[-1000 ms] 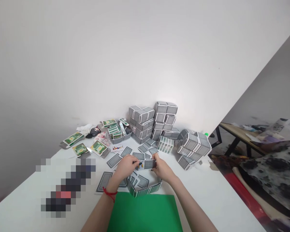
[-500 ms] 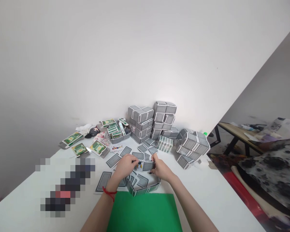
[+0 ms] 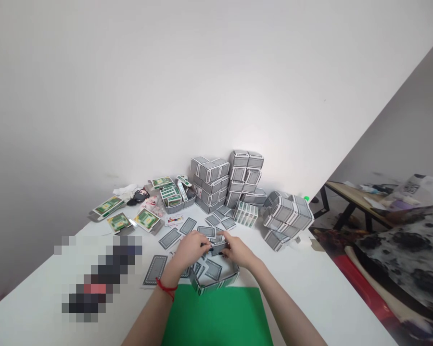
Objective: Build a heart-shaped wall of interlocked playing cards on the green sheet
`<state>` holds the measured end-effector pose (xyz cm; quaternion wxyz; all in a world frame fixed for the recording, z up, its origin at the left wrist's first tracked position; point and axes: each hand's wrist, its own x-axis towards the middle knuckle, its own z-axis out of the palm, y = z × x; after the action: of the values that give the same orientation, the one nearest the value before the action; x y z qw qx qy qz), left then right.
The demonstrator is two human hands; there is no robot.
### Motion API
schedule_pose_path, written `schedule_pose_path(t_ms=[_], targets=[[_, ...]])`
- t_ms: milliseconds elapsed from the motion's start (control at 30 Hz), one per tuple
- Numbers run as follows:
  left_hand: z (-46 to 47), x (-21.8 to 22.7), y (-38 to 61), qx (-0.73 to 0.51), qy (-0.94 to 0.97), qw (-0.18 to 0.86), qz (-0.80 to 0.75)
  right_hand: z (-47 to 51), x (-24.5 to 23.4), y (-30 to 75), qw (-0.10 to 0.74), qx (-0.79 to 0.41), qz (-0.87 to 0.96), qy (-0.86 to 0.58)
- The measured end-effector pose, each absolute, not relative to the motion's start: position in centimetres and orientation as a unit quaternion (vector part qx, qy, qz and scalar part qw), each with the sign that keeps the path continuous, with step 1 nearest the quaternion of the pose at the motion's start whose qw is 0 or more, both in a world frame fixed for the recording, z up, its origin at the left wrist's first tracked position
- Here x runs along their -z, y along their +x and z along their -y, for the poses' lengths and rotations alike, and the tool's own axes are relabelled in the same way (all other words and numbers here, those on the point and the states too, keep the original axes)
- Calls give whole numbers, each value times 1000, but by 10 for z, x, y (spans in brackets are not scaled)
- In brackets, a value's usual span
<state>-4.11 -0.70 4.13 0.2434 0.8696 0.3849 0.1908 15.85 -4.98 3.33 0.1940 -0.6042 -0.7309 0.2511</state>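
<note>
Between my two hands is a grey-backed playing card, held low over the far side of a ring-shaped wall of cards. My left hand, with a red string on its wrist, pinches the card's left end. At its right end the fingers of my right hand are closed on it. Fingers partly cover the card, so I cannot tell whether it is folded. Inside the ring lie loose cards. More grey-backed cards are spread to the left and behind.
Stacked blocks of folded cards stand against the wall, with another stack at right. Green card boxes lie at back left. A green sheet is in front; a pixelated dark object is at left.
My left fingers have moved right along the card and my hands are closer together. The picture-faced card seen between them is now out of sight.
</note>
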Motion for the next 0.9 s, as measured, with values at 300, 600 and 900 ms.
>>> schedule_pose_path(t_ms=[300,600,900], targets=[[0,-45,-59,-183,857,279,-392,42,-35,160,107,-160,778,-598],[-3,-39,-52,-178,864,286,-375,36,-41,142,94,-182,798,-566],[16,-58,-49,-149,883,204,-395,30,-41,152,129,-287,766,-561]])
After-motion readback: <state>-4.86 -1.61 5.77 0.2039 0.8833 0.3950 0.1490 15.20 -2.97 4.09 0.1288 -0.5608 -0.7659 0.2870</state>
